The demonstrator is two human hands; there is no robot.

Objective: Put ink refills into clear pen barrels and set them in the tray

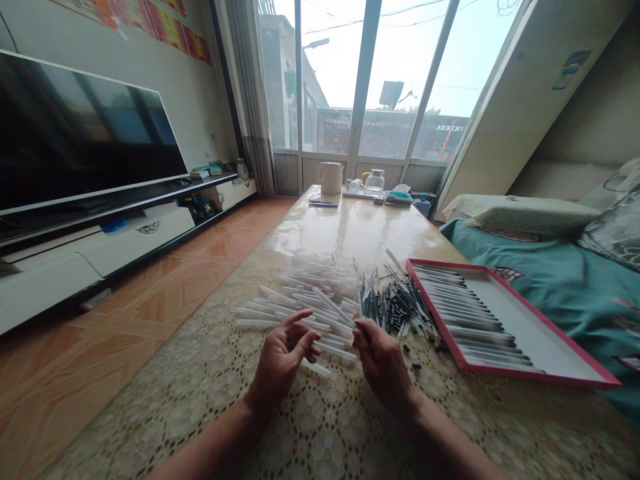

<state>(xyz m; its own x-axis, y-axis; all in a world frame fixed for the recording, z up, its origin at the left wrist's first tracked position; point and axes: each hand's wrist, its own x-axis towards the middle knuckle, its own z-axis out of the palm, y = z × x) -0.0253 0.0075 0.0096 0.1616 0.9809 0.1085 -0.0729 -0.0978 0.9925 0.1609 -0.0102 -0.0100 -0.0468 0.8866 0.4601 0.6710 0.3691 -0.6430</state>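
My left hand (281, 353) is at the near edge of a pile of translucent white pen barrels (300, 300). Its index finger is stretched out, the other fingers are loosely curled, and a gap shows between thumb and index; I see nothing held. A single barrel (320, 369) lies just below its fingertips. Closed in a pinch, my right hand (379, 357) is just right of the barrels, and what its fingertips hold is too small to make out. Beyond it lies a heap of dark pen refills and black parts (395, 303).
A shallow pink-edged box (537, 320) on the right holds a row of pens (475, 313). Small black caps (417, 366) lie loose near it. At the table's far end stand a beige jug (331, 179), a glass pitcher (375, 182) and a tissue pack (399, 195).
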